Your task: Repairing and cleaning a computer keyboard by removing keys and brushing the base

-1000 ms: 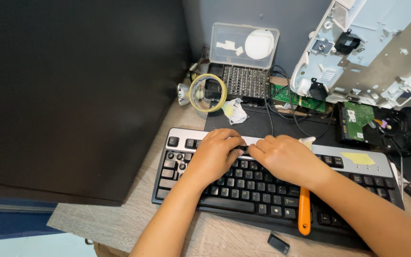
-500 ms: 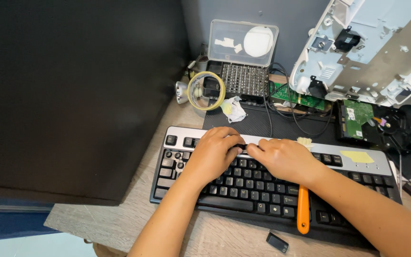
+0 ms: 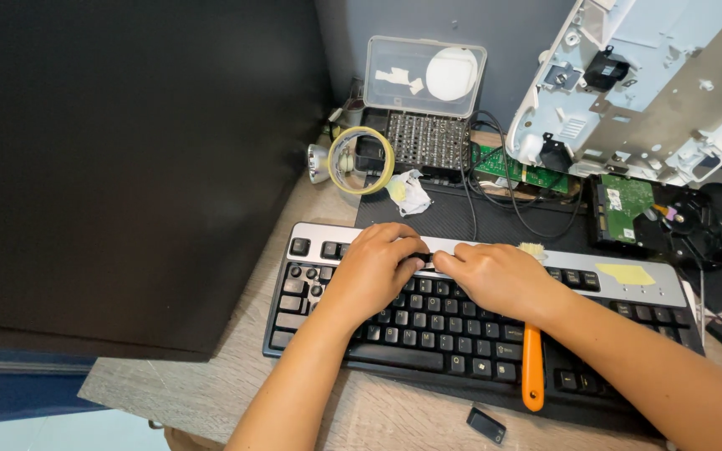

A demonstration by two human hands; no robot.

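Observation:
A black and silver keyboard (image 3: pixel 628 288) lies on the wooden desk. Both of my hands rest on its upper key rows, fingertips meeting at one small black key near the top. My left hand (image 3: pixel 373 271) curls over the left-centre keys with thumb and fingers pinched at that key. My right hand (image 3: pixel 499 280) comes in from the right, its fingertips touching the same spot. An orange-handled tool (image 3: pixel 532 367) lies across the lower keys under my right forearm. A loose black keycap (image 3: pixel 486 424) sits on the desk in front of the keyboard.
A large black panel (image 3: pixel 127 167) fills the left. Behind the keyboard stand a roll of yellow tape (image 3: pixel 361 160), a clear-lidded bit case (image 3: pixel 424 79), a green circuit board (image 3: pixel 524 171), cables, a hard drive (image 3: pixel 624 205) and a tilted white and metal chassis (image 3: pixel 653 83).
My hands have stayed on the keyboard's top rows; the right hand slid slightly left so its fingertips now meet the left hand's.

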